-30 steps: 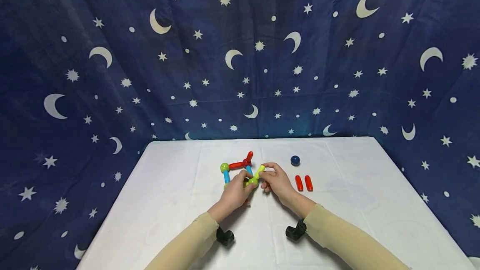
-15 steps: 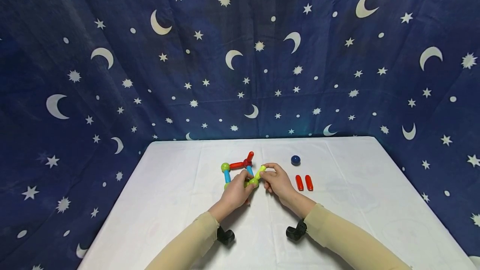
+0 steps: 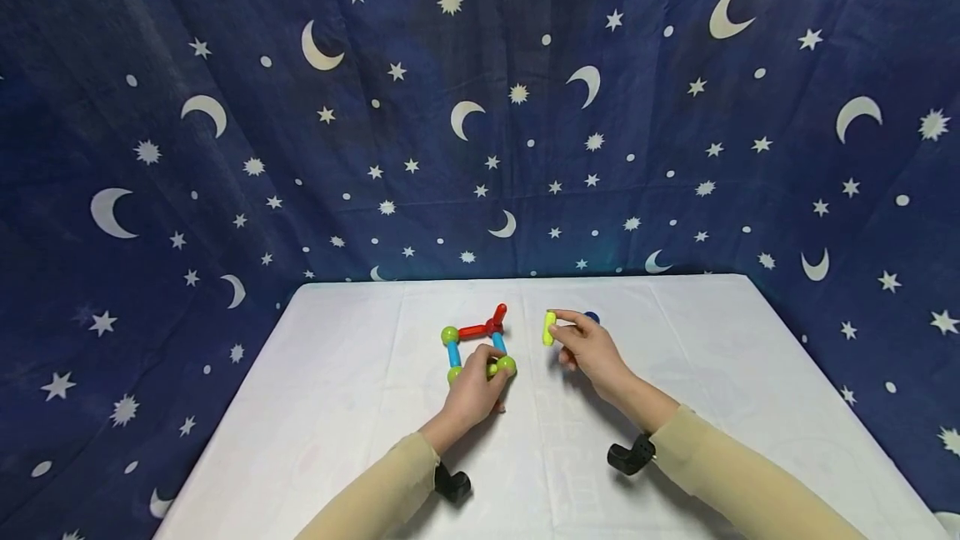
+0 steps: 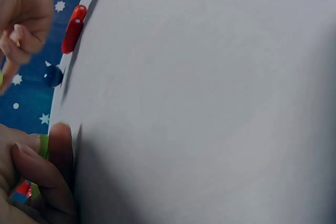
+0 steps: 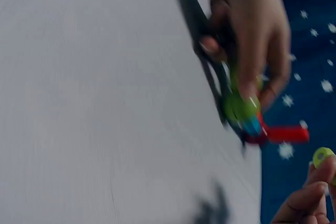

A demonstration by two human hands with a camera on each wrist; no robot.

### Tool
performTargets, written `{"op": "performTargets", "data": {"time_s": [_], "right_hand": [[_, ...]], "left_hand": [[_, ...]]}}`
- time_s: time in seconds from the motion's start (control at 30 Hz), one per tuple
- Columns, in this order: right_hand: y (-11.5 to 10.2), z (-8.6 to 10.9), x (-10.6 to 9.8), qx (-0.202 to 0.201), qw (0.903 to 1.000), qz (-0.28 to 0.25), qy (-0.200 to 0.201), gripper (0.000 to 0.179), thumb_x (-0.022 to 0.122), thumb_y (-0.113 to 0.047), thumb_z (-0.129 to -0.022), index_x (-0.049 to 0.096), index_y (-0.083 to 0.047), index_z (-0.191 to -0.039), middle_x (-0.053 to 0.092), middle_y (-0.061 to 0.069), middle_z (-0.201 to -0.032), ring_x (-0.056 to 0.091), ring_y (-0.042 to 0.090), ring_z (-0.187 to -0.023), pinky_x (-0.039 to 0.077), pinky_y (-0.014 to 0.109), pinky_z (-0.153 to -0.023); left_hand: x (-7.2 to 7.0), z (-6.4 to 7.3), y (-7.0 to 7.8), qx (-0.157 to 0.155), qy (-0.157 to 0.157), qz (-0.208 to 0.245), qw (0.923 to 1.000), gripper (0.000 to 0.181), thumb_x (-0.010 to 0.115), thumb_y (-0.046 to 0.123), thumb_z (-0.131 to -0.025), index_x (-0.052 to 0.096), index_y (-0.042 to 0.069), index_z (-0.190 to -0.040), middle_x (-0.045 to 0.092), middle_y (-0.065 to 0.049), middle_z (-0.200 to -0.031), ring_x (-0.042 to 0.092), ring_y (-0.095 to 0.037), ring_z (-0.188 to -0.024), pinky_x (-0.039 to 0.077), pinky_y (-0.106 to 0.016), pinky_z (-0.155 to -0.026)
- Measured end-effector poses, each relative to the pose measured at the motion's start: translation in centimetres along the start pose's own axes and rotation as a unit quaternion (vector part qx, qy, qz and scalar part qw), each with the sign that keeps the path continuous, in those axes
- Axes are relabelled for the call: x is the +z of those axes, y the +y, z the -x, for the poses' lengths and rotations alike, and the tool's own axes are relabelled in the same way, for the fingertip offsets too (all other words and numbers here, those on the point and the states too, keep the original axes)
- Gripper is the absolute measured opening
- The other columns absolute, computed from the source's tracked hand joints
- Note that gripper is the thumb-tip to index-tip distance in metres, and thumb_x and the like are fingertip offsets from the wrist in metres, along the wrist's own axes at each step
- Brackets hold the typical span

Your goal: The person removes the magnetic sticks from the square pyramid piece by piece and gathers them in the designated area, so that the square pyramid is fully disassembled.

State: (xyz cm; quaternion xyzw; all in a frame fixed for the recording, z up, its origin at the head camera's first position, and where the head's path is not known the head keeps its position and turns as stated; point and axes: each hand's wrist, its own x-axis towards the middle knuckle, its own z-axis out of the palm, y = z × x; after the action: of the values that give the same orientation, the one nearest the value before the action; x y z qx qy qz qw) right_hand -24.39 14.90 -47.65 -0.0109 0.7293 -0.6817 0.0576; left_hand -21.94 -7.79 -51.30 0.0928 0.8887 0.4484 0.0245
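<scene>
Gripping ball-and-rod frame [image 3: 472, 331], seemingly for steadiness: left hand [image 3: 474, 386] | pinching yellow-green rod [image 3: 549, 330]: right hand [image 3: 592, 355] | rod: right of frame

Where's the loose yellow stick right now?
Head view, just right of centre: the yellow stick is pinched by the right hand, ball-and-stick frame to its left, partly hidden blue ball to its right.

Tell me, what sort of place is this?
Probably a staged recording spot, judging by the white-clothed table before a star-and-moon curtain and the black wrist-worn devices, perhaps cameras.
</scene>
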Motion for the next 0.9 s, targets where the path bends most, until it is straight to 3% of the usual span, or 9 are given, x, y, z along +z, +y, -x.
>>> {"op": "performTargets", "data": {"time_s": [0.17,0.3,0.4,0.6,0.9], "right_hand": [[-1.0,0.9,-5.5,0.01,0.9974,0.071,0.005,0.049,0.068,-0.024,-0.101,0.054,-0.003,-0.143,0.065,0.007,-0.098,0.06,0.021,-0.074,0.049,0.031,-0.062],[-0.8,1.8,-9.5,0.031,0.9887,0.145,0.018,0.052,0.068,-0.027,-0.101,0.054,0.0,-0.142,0.068,0.011,-0.105,0.062,0.031,-0.087,0.053,0.039,-0.071],[-0.2,2.4,-11.5,0.063,0.9812,0.18,0.032,0.053,0.068,-0.027,-0.1,0.053,0.001,-0.142,0.067,0.013,-0.105,0.063,0.027,-0.085,0.055,0.038,-0.074],[1.8,2.9,-13.0,0.118,0.9734,0.194,0.034,0.05,0.066,-0.022,-0.101,0.053,0.007,-0.14,0.064,0.014,-0.103,0.063,0.018,-0.077,0.057,0.031,-0.069],[3.0,2.2,-12.9,0.121,0.9637,0.235,0.04,0.037,0.064,-0.02,-0.1,0.062,0.008,-0.124,0.062,0.011,-0.09,0.058,0.02,-0.076,0.054,0.031,-0.063]], "left_hand": [[0.3,0.4,-0.1,-0.005,-0.001,0.039,0.9992,0.031,0.063,0.019,-0.104,0.054,0.003,-0.129,0.059,-0.011,-0.115,0.059,-0.012,-0.058,0.053,-0.027,-0.056],[-0.3,0.6,-0.6,-0.001,-0.014,0.074,0.9971,0.029,0.063,0.018,-0.104,0.054,0.004,-0.127,0.059,-0.01,-0.113,0.062,-0.014,-0.055,0.055,-0.03,-0.054],[-0.6,0.5,-1.1,0.001,-0.027,0.087,0.9958,0.028,0.063,0.019,-0.104,0.054,0.005,-0.127,0.059,-0.009,-0.112,0.063,-0.015,-0.055,0.055,-0.031,-0.053],[-1.5,0.5,-1.9,-0.002,-0.059,0.078,0.9952,0.031,0.063,0.025,-0.104,0.053,0.009,-0.128,0.059,-0.007,-0.116,0.064,-0.015,-0.056,0.052,-0.032,-0.049],[-2.0,0.5,-2.1,-0.004,-0.082,0.079,0.9934,0.032,0.064,0.028,-0.104,0.053,0.011,-0.128,0.059,-0.007,-0.119,0.064,-0.015,-0.057,0.051,-0.031,-0.048]]}}
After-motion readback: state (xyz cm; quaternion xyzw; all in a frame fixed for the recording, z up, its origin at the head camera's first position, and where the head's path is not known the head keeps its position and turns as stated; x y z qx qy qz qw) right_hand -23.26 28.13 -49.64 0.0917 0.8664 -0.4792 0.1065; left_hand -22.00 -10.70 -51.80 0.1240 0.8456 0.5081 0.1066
